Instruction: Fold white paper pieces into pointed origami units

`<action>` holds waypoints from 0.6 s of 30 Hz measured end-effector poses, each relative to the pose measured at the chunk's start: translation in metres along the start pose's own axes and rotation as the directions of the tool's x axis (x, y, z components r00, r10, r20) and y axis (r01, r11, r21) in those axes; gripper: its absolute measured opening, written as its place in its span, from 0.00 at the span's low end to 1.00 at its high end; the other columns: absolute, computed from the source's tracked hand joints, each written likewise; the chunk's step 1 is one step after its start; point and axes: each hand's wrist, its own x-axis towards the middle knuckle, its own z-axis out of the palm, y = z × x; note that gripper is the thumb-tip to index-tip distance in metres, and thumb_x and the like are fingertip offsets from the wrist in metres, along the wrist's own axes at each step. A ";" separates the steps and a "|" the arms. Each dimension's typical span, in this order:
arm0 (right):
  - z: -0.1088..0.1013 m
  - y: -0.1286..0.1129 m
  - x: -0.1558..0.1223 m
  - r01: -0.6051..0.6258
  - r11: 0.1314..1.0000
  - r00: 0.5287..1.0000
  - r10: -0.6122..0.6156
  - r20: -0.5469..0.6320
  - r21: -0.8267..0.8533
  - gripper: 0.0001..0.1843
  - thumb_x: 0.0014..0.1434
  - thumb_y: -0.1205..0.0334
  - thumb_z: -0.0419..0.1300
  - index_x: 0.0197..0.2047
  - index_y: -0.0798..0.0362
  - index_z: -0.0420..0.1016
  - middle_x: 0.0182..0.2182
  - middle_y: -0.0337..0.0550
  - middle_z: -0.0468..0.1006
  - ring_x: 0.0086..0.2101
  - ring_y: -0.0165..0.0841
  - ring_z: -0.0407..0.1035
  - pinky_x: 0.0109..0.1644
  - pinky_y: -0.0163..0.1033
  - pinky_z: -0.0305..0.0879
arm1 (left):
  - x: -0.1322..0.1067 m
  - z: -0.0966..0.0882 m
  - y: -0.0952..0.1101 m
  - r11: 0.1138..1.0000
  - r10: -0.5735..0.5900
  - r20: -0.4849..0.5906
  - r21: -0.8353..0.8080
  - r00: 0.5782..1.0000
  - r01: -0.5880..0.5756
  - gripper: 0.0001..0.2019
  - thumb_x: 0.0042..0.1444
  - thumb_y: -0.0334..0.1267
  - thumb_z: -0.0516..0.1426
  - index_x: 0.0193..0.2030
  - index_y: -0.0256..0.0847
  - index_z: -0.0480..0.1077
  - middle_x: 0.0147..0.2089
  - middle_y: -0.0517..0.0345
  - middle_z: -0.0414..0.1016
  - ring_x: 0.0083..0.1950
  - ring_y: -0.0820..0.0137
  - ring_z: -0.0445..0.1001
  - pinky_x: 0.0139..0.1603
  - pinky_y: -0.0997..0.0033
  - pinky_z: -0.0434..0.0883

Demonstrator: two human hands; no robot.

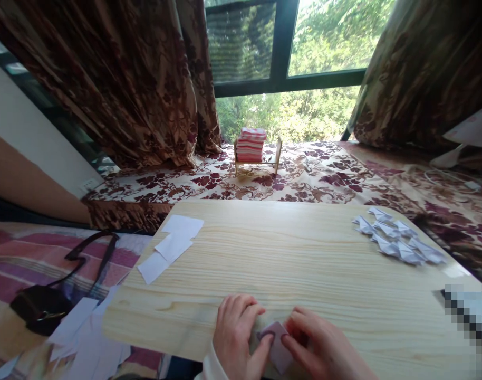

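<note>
A small folded piece of white paper (281,352) lies between my two hands at the near edge of the wooden table (272,253). My left hand (237,332) has its thumb pressed on the paper's left side, its other fingers curled towards the tabletop. From the right, my right hand (320,340) pinches the paper's edge between thumb and bent fingers. Several folded paper pieces (399,236) with pointed ends sit grouped at the table's far right. Flat white paper sheets (173,247) overlap at the far left.
Loose paper (86,332) and a dark bag (41,309) with a strap lie on the striped bedding at left. A pixelated object (468,311) is at the table's right edge. Beyond the table, a small rack (258,162) holds folded striped cloths (251,145) on the windowsill. A lamp (472,129) stands far right.
</note>
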 end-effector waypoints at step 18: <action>0.020 0.004 0.026 -0.025 0.823 0.967 0.165 -0.195 0.568 0.22 0.60 0.46 0.48 0.22 0.52 0.58 0.20 0.35 0.59 0.22 0.28 0.57 0.25 0.32 0.56 | 0.031 0.002 0.018 0.671 -0.402 0.323 -0.533 0.857 0.515 0.16 0.50 0.43 0.52 0.16 0.39 0.60 0.17 0.64 0.55 0.22 0.75 0.56 0.24 0.73 0.53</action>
